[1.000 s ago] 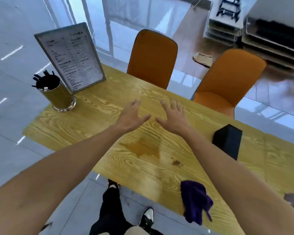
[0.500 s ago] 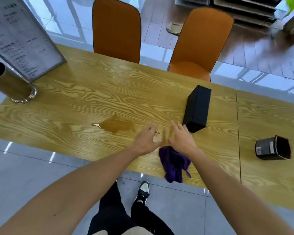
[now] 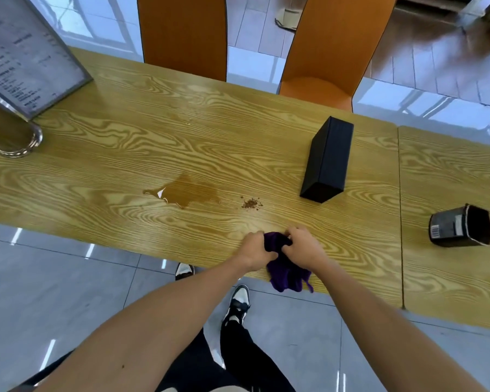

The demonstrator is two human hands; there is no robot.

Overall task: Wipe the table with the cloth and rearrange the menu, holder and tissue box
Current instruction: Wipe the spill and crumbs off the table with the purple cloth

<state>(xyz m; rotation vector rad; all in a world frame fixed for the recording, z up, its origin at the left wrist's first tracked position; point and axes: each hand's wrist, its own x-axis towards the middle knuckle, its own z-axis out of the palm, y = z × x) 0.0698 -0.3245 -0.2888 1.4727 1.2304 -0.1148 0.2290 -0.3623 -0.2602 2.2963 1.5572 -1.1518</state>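
gathering the cloth at the near edge

sitting at far left are one holder (image 3: 10,131) and one menu (image 3: 26,55), then one brown spill (image 3: 186,193) and one patch of crumbs (image 3: 251,204) on the table (image 3: 125,154). the left hand (image 3: 253,250) and right hand (image 3: 301,246) are both closing on the one purple cloth (image 3: 286,275), which is hanging partly over the near edge. it is looking soft and light, so bunching its middle should be working best. one black tissue box (image 3: 327,159) is standing further right, and one dark cup (image 3: 460,226) is lying tipped.
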